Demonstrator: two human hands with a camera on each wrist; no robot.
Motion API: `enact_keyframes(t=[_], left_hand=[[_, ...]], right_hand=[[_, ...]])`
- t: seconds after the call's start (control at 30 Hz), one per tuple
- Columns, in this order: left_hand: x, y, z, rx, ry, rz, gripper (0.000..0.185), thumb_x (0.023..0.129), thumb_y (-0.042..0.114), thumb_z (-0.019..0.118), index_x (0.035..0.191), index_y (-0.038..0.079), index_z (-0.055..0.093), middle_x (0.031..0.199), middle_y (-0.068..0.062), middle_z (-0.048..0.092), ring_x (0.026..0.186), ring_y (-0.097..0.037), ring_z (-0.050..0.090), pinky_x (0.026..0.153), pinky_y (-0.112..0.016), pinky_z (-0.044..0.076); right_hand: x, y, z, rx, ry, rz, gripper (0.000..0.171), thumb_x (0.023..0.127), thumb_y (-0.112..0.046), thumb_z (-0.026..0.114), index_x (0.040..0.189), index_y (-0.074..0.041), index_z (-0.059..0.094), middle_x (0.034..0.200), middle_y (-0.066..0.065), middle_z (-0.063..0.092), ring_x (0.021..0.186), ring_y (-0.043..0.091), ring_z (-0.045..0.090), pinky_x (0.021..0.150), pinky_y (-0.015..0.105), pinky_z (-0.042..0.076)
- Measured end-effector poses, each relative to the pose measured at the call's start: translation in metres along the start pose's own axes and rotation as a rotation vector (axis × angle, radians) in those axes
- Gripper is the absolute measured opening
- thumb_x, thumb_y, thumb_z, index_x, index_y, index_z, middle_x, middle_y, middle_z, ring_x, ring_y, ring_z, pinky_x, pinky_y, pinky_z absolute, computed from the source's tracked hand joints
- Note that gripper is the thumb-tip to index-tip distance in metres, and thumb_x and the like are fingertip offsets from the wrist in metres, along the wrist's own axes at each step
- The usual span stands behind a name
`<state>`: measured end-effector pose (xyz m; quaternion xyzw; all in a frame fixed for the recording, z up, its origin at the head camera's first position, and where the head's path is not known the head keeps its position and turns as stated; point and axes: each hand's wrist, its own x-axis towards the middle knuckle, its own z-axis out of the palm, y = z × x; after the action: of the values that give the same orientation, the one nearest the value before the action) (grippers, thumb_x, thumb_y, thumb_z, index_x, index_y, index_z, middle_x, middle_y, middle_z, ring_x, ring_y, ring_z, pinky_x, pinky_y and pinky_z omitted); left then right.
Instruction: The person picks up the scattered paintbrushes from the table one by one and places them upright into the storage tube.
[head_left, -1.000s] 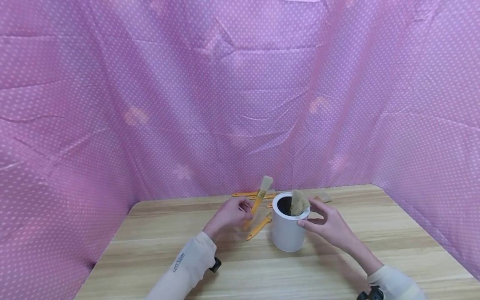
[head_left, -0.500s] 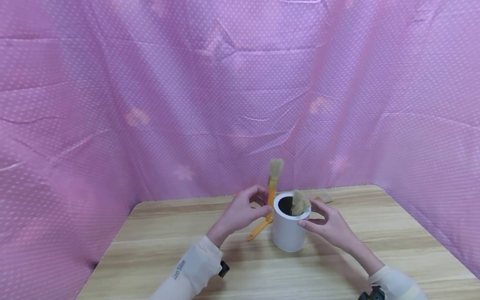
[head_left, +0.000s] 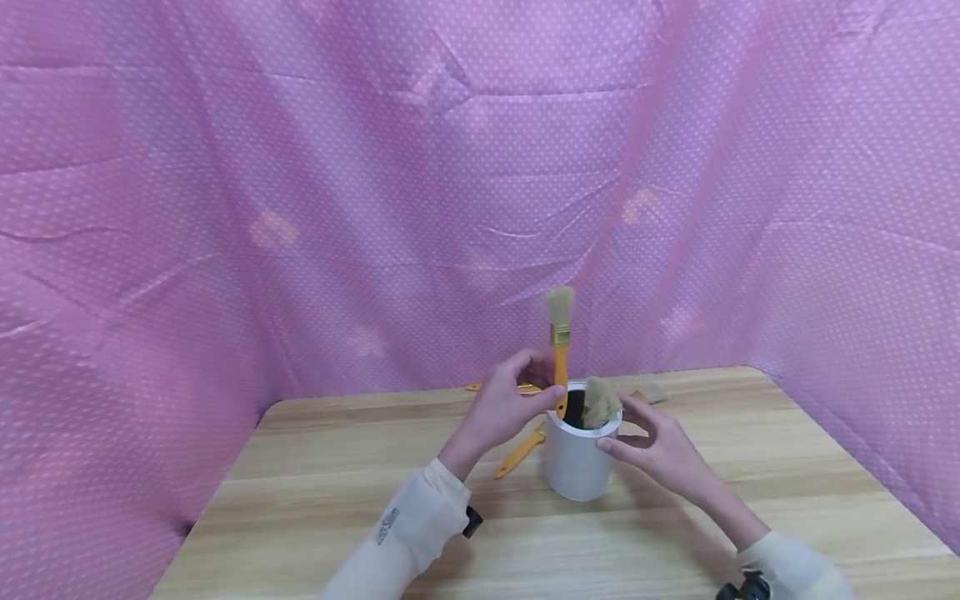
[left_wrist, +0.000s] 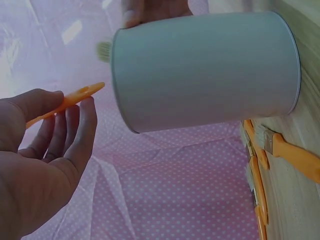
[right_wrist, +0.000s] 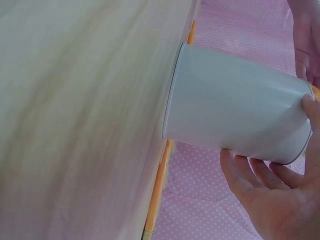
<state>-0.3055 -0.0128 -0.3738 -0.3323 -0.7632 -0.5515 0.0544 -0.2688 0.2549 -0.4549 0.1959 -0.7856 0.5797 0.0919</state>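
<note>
While our head view shows the left hand (head_left: pixel 504 406) pinching an upright brush (head_left: pixel 559 346), only the left wrist view shows spare brushes (left_wrist: pixel 287 152) beyond the can (head_left: pixel 576 454). Our right hand (head_left: pixel 654 448) lies relaxed against the can, on the counter (head_left: pixel 315 492).

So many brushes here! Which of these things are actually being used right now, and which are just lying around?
In use:
- brush, held upright by the left hand, handle end at the can's mouth
- white can, steadied by the right hand
- brush already in the can

Lying about:
- orange-handled brushes on the table, left of and behind the can
- pink dotted curtain
</note>
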Motion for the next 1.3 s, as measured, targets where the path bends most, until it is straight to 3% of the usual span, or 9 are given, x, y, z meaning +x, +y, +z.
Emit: enact_keyframes(t=[0.27, 0.7, 0.83, 1.0, 1.1, 1.3], left_hand=[[0.001, -0.004, 0.007, 0.062, 0.01, -0.031, 0.025, 0.094, 0.018, 0.077, 0.116, 0.017, 0.065, 0.104, 0.007, 0.067, 0.095, -0.011, 0.065, 0.083, -0.03, 0.056], [-0.005, -0.014, 0.019, 0.169, -0.023, -0.05, 0.013, 0.102, 0.018, 0.063, 0.113, 0.013, 0.068, 0.099, 0.007, 0.068, 0.089, -0.01, 0.064, 0.076, -0.026, 0.057], [-0.005, -0.013, 0.023, 0.295, -0.028, 0.005, 0.013, 0.101, 0.017, 0.061, 0.113, 0.017, 0.066, 0.101, 0.009, 0.065, 0.091, -0.009, 0.062, 0.076, -0.027, 0.057], [-0.004, -0.016, 0.027, 0.506, 0.001, 0.105, 0.015, 0.098, 0.016, 0.061, 0.112, 0.015, 0.066, 0.108, 0.006, 0.06, 0.099, -0.009, 0.058, 0.085, -0.027, 0.053], [-0.004, -0.019, 0.029, 0.578, 0.006, 0.114, 0.017, 0.096, 0.017, 0.062, 0.112, 0.012, 0.068, 0.108, 0.004, 0.057, 0.097, -0.011, 0.054, 0.082, -0.027, 0.049], [-0.005, -0.023, 0.032, 0.496, -0.038, 0.011, 0.022, 0.097, 0.022, 0.064, 0.116, 0.011, 0.066, 0.115, 0.002, 0.051, 0.096, -0.012, 0.054, 0.077, -0.025, 0.049]], right_hand=[[0.0, 0.0, 0.0, 0.006, -0.011, -0.009, 0.072, 0.086, -0.017, 0.085, 0.147, -0.003, 0.049, 0.136, 0.013, 0.058, 0.124, 0.032, 0.056, 0.091, 0.038, 0.055], [-0.002, 0.002, 0.0, -0.009, -0.017, -0.02, 0.072, 0.086, -0.019, 0.085, 0.147, -0.005, 0.05, 0.135, 0.01, 0.059, 0.124, 0.032, 0.056, 0.09, 0.036, 0.056], [-0.003, 0.001, -0.001, -0.009, -0.021, -0.017, 0.073, 0.086, -0.02, 0.085, 0.148, -0.003, 0.048, 0.138, 0.012, 0.057, 0.125, 0.034, 0.056, 0.09, 0.037, 0.056], [-0.003, 0.002, -0.002, -0.004, -0.019, -0.019, 0.075, 0.086, -0.019, 0.085, 0.148, -0.002, 0.047, 0.139, 0.014, 0.056, 0.125, 0.037, 0.056, 0.089, 0.037, 0.056], [-0.003, 0.002, -0.003, -0.003, -0.022, -0.021, 0.074, 0.086, -0.019, 0.085, 0.148, -0.003, 0.047, 0.139, 0.013, 0.056, 0.125, 0.037, 0.055, 0.089, 0.036, 0.056], [-0.002, 0.002, -0.004, -0.009, -0.033, -0.03, 0.074, 0.087, -0.019, 0.084, 0.149, -0.003, 0.046, 0.139, 0.012, 0.056, 0.126, 0.035, 0.055, 0.09, 0.035, 0.056]])
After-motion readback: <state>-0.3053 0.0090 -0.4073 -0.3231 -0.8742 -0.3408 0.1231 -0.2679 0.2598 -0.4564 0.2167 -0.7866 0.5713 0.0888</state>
